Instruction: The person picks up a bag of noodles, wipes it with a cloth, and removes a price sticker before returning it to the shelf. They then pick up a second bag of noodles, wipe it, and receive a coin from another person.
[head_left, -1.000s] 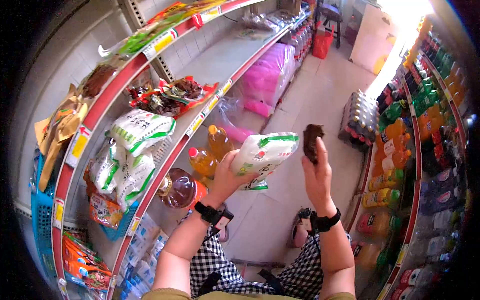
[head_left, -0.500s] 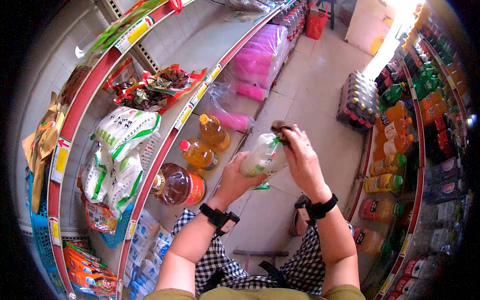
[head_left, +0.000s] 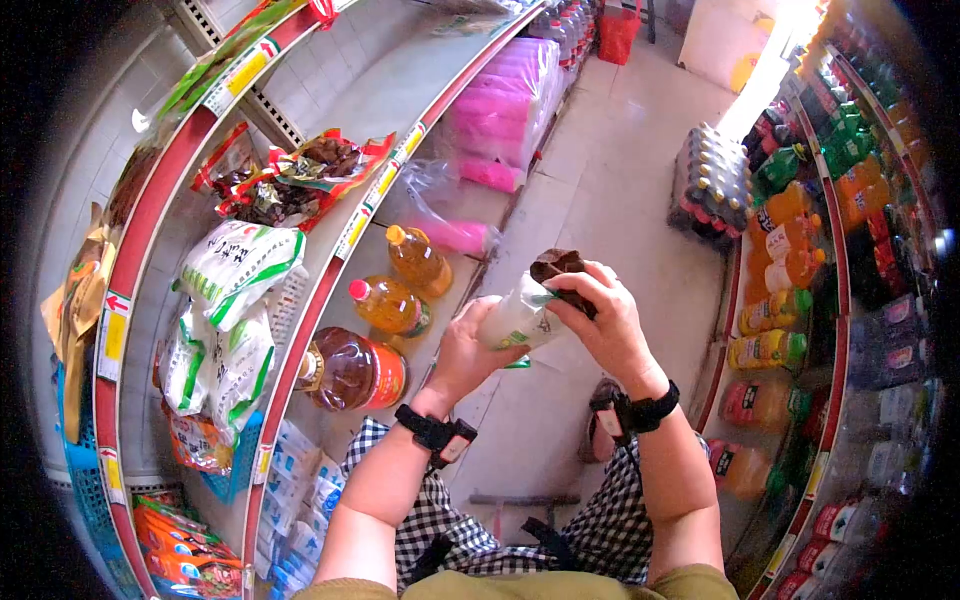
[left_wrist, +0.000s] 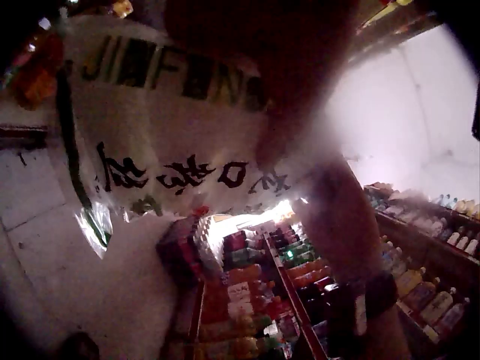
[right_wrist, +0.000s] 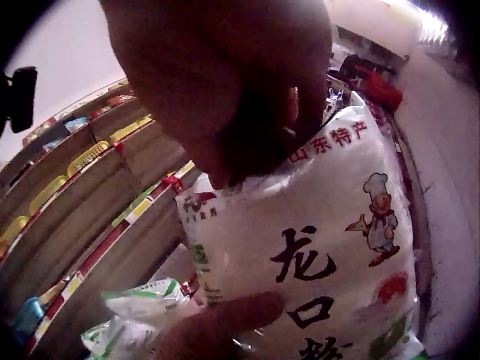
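My left hand (head_left: 468,350) grips a white packet (head_left: 520,318) with green edges around its lower part. At the packet's top end, my right hand (head_left: 608,325) holds a dark brown cloth-like piece (head_left: 560,268) against it, fingers bent over it. In the right wrist view the packet (right_wrist: 300,225) shows black characters and a small chef figure, with the left thumb lying across its front. The left wrist view shows large lettering on the packet (left_wrist: 165,135), dim and partly behind a hand.
Similar white packets (head_left: 240,270) lie on the left shelf beside red-edged bags (head_left: 300,180). Oil bottles (head_left: 390,305) stand by the shelf's foot. A wrapped bottle pack (head_left: 712,185) is on the floor, and drink bottles (head_left: 765,350) line the right shelves.
The right hand has come leftward with the brown piece, from beside the packet onto its top end. The packet has turned in the left hand, and the head view has shifted.
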